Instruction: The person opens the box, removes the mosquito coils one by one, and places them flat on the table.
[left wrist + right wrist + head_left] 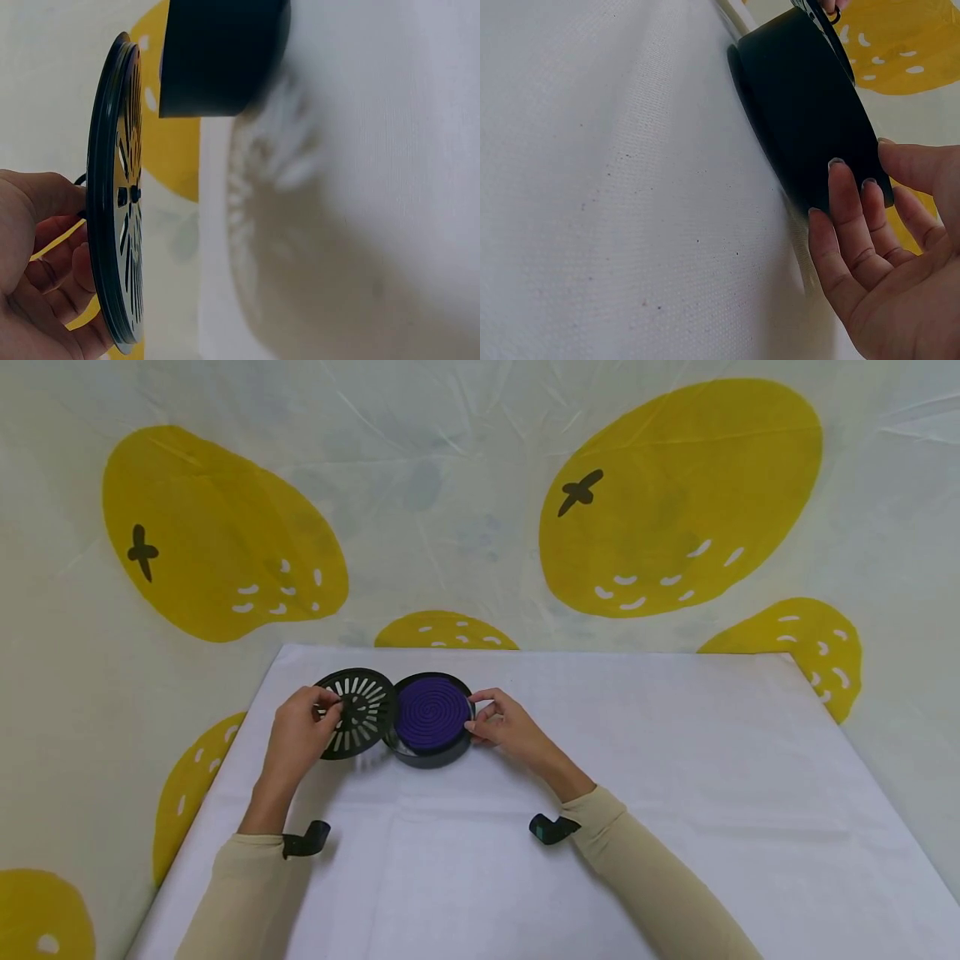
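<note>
My left hand (300, 731) pinches a small ring handle at the middle of a round black slotted lid (367, 747), which is raised off the table. In the left wrist view the lid (105, 195) stands nearly edge-on, fingers behind it. Beside it, a shallow round black tin (427, 760) sits on the white cloth, and the lid's right edge overlaps it in the head view. A purple mosquito coil (431, 714) lies in the tin. My right hand (506, 722) holds the tin's right side, thumb at the rim and fingertips against the outer wall (802, 105).
A white cloth (675, 777) covers the table, whose back edge runs just behind the tin. Behind hangs a pale curtain with large yellow fruit shapes (682, 502). Each wrist wears a small black camera mount (307, 841). The lid's shadow falls on the cloth.
</note>
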### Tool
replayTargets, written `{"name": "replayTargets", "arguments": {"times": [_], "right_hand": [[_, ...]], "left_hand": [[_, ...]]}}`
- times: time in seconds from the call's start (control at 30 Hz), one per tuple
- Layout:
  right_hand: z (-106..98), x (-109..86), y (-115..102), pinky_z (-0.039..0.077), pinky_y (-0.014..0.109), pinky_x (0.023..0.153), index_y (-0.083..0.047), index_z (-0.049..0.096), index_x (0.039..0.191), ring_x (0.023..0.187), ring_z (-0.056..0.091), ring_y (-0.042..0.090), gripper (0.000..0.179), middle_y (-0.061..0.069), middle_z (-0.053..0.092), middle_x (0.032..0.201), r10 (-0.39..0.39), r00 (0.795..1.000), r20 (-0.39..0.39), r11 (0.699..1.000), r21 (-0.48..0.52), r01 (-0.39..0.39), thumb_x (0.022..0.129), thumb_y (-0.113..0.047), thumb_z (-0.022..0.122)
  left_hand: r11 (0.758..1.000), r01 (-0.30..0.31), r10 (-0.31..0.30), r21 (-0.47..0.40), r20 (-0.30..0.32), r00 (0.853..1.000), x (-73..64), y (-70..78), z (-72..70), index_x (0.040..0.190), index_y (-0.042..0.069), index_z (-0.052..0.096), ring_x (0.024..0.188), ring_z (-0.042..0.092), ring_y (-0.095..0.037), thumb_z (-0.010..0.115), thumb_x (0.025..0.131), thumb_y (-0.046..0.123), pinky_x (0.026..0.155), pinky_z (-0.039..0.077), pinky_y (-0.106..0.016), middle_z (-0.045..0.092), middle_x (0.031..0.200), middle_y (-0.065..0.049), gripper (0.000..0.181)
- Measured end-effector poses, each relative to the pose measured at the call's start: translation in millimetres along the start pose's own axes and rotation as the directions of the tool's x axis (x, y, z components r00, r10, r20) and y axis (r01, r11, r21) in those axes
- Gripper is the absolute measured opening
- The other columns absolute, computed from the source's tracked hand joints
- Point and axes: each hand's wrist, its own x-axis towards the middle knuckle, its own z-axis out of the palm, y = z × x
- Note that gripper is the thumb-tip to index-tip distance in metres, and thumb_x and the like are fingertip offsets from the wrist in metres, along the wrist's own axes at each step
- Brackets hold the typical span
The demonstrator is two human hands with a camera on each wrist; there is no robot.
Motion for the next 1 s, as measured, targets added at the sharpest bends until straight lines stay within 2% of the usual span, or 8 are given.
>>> {"name": "replayTargets", "arguments": {"times": [0.63, 1.0], "right_hand": [[0, 1.8, 0, 0.060, 0.043, 0.083, -0.006, 0.051, 0.135, 0.087, 0.072, 0.034, 0.045, 0.009, 0.058, 0.094, 0.011, 1.000, -0.009, 1.000, 0.002, -0.011, 0.094, -0.006, 0.071], [-1, 1.0, -2, 0.060, 0.044, 0.083, -0.006, 0.051, 0.134, 0.089, 0.072, 0.035, 0.045, 0.010, 0.059, 0.095, 0.018, 1.000, -0.002, 1.000, -0.013, -0.018, 0.094, -0.008, 0.071]], "left_hand": [[0.995, 0.097, -0.097, 0.007, 0.012, 0.995, -0.2, -16.5, -7.8, 0.105, -0.001, 0.067, 0.089, 0.060, -0.032, 0.066, 0.097, 0.011, 0.077, 0.050, -0.043, 0.065, 0.104, -0.018, 0.014], [0.983, 0.182, -0.182, 0.020, 0.030, 0.983, -2.0, -27.9, -9.4, 0.110, -0.001, 0.066, 0.097, 0.060, -0.034, 0.064, 0.100, 0.014, 0.084, 0.054, -0.047, 0.063, 0.110, -0.019, 0.018]]}}
